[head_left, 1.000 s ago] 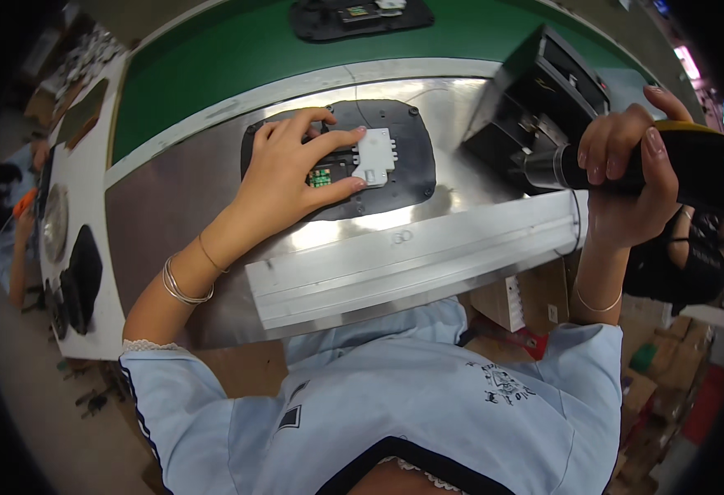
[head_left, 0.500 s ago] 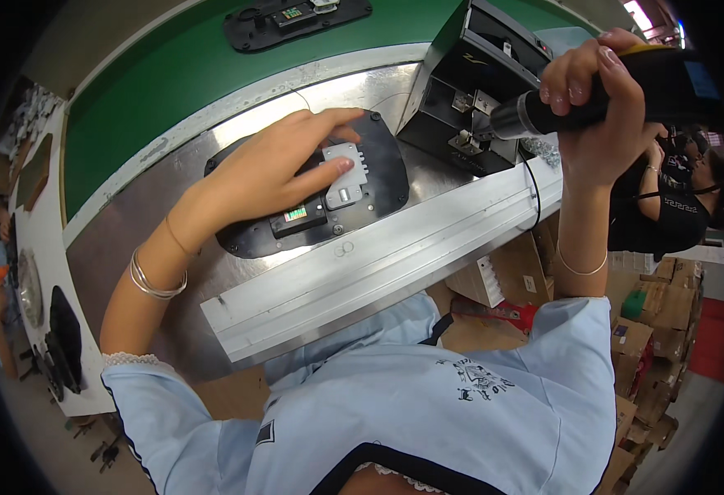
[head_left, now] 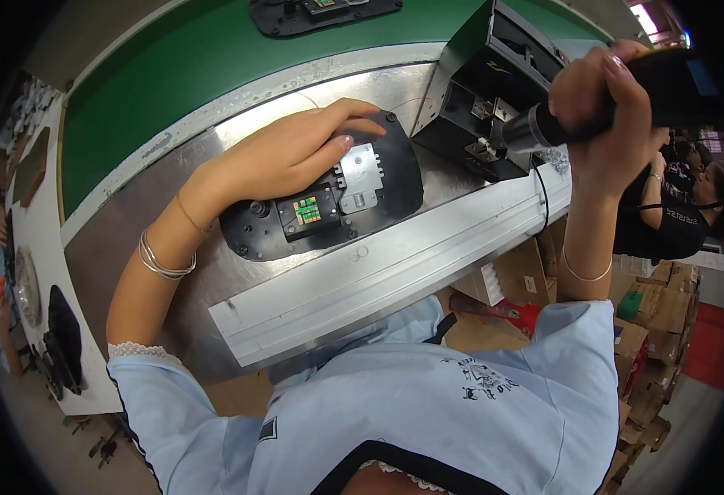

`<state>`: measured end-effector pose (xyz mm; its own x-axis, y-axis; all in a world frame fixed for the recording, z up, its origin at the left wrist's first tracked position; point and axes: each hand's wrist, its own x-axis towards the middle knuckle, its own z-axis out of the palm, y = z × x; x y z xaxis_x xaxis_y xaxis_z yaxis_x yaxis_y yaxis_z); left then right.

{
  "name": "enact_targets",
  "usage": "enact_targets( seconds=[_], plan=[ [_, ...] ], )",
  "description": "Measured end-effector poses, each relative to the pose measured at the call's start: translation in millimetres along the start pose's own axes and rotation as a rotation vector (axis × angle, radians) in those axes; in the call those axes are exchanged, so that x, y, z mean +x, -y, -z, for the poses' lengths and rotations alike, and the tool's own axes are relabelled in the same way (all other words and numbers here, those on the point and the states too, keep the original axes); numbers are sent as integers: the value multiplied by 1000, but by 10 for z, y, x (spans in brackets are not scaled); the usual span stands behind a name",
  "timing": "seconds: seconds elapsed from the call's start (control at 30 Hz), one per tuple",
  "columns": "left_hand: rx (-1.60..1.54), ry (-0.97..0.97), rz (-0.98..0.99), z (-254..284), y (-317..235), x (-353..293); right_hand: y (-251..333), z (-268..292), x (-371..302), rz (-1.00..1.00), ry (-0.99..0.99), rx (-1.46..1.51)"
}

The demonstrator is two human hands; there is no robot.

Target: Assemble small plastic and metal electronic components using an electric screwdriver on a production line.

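A black oval plate [head_left: 403, 177] lies on the metal worktop. On it sit a pale metal bracket [head_left: 360, 175] with toothed edges and a small green circuit board [head_left: 307, 210] in a black housing. My left hand [head_left: 284, 161] rests over the plate's far side, fingers stretched out, the thumb tip by the bracket's upper left corner. In my raised right hand [head_left: 605, 115] is a thick black power screwdriver [head_left: 663, 87], gripped from above. Its metal nose [head_left: 525, 132] points at the metal fittings on a black box, a screw feeder by its look [head_left: 453, 124]. The tip is hard to make out.
A long aluminium bar [head_left: 387, 272] runs along the worktop's near edge. Another black plate [head_left: 321, 15] lies on the green surface behind. A black cable [head_left: 543, 194] hangs over the bar's right end. Cardboard boxes [head_left: 655, 322] and another person [head_left: 675, 206] are to the right.
My left thumb has moved off the middle of the bracket to its upper left edge, uncovering more of it. The screwdriver stays by the box, its nose slightly further right. The view has shifted a little.
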<state>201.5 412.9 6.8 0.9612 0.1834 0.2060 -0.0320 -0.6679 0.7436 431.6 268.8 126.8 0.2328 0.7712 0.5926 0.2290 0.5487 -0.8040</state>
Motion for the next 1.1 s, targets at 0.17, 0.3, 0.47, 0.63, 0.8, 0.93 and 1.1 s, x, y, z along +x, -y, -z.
enact_targets(
  seconds=[0.17, 0.3, 0.47, 0.63, 0.8, 0.93, 1.1],
  plan=[
    [10, 21, 18, 69, 31, 11, 106, -46, -53, -2, 29, 62],
    [142, 5, 35, 91, -41, -58, 73, -115, -51, 2, 91, 102],
    [243, -73, 42, -16, -165, -148, -169, -396, -75, -17, 137, 231],
    [272, -124, 0, -120, -286, -169, -255, -551, -56, 12, 137, 184],
    [309, -224, -51, -231, -220, -203, -68, -87, 61, 215, 103, 118],
    [304, -253, -38, -254, -239, -195, 289, 334, 170, 264, -184, -83],
    [302, -227, -21, -232, -247, -182, 222, 616, 219, 108, -270, -92]
  ],
)
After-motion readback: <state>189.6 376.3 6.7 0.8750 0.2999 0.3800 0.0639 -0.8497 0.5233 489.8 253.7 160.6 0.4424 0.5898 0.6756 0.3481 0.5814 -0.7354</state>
